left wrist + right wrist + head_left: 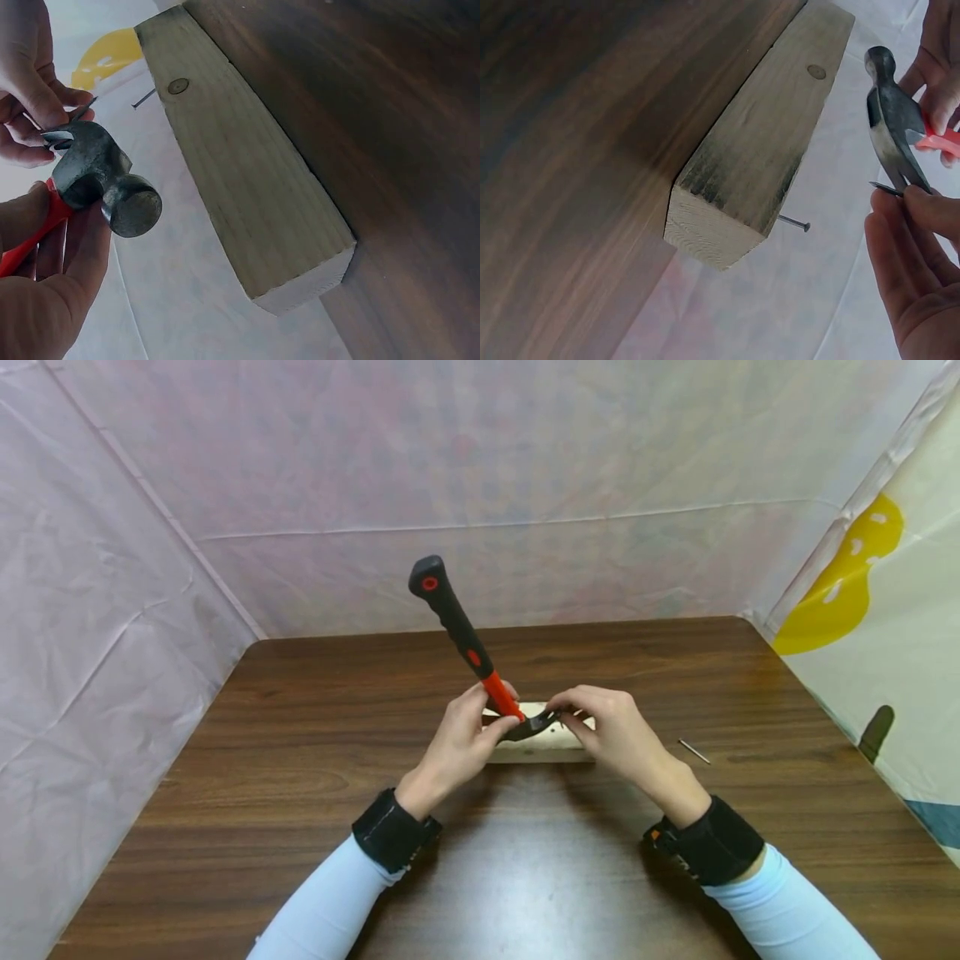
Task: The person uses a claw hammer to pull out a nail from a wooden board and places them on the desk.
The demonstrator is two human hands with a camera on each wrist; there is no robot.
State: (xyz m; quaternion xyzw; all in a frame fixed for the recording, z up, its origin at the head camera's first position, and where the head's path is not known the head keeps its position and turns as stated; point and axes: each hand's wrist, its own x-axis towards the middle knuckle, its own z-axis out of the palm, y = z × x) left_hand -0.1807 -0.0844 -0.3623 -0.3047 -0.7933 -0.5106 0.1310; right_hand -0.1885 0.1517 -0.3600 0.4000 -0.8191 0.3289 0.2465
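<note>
A claw hammer (465, 631) with a black and red handle is tilted, its grip pointing up and away to the left. My left hand (459, 742) grips it low on the red shaft, beside the metal head (94, 165). Between thumb and fingers my right hand (628, 737) pinches a nail (886, 187) at the claw tips; whether it sits inside the claw slot I cannot tell. Below both hands a wooden block (543, 752) lies on the table. From one face of the block a second nail (795, 223) sticks out, as the wrist views show.
A loose nail (694, 752) lies on the brown wooden table (300, 760), right of my right hand. Pale cloth sheets (480, 460) hang behind the table and at its sides. The right one carries a yellow print (836, 589).
</note>
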